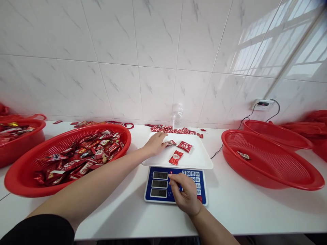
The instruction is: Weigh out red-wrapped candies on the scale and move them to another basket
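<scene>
A blue digital scale (pixel 159 185) with a white weighing tray (pixel 199 158) stands in front of me. Three red candy packets lie on the tray: one (pixel 170 143) at my left fingertips, one (pixel 185 146) to its right, one (pixel 175 157) nearer me. My left hand (pixel 154 144) rests on the tray with fingers pinched on the edge of the leftmost packet. My right hand (pixel 185 194) hovers over the scale's keypad, fingers curled, fingertips on the panel beside the displays.
A large red basket (pixel 22 170) full of red packets sits left, another basket (pixel 20 143) beyond it. A red basket (pixel 270 166) holding one packet sits right, with another behind. Loose packets (pixel 176 130) and a clear bottle (pixel 177 116) line the wall. A cable (pixel 230 136) runs to a socket.
</scene>
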Demonstrator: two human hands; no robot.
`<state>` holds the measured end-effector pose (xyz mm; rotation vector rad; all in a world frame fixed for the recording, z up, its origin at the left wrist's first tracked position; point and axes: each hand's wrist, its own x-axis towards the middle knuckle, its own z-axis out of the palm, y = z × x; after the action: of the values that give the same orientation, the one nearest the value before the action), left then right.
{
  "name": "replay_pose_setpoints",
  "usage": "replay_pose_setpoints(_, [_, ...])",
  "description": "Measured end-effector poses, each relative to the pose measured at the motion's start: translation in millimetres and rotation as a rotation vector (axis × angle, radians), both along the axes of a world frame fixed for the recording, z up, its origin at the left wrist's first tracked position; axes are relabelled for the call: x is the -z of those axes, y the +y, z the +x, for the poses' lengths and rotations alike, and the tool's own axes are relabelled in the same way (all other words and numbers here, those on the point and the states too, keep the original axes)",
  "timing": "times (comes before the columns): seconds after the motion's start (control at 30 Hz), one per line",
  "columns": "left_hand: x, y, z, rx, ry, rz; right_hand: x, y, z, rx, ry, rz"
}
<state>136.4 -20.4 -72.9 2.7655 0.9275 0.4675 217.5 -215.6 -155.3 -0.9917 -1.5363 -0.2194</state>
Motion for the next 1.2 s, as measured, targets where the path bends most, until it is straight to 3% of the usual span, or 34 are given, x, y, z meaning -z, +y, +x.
replay_pose_setpoints(0.1, [-2.0, -12, -14, 0.043, -0.089, -0.100, -1.1, 3, 1, 0.039, 0.017, -0.019])
replay_pose_setpoints(0.17, [-4.4, -24, -29, 0.031, -0.283, -0.113, -5.9, 5, 7, 0.109, 0.012, -0.065])
replay_pose_setpoints(0.33, [11.8, -50, -78, -0.051, -0.813, 0.027, -37.8, 14, 42, 0.286, -0.127, -0.359])
replay_pose_setpoints(0.5, [43.1, -58, -106, -0.034, -0.877, 0.249, -66.9, 36, 67, 0.193, -0.362, -0.737])
replay_pose_setpoints(0.6, [51.2, -62, -111, -0.004, -0.843, 0.323, -74.1, 53, 65, 0.107, -0.474, -0.864])
replay_pose_setpoints(0.73, [54.1, -66, -117, 0.017, -0.855, 0.308, -83.0, 69, 59, 0.081, -0.525, -0.874])
replay_pose_setpoints(0.87, [55.4, -64, -119, -0.005, -0.913, 0.174, -89.8, 85, 49, 0.145, -0.667, -0.815])
replay_pose_setpoints(1.0, [57.1, -60, -119, -0.013, -0.928, 0.078, -83.4, 108, 31, 0.164, -0.723, -0.794])
replay_pose_setpoints(1.2, [57.1, -60, -118, 0.005, -0.936, 0.080, -77.3, 132, 14, 0.215, -0.701, -0.830])
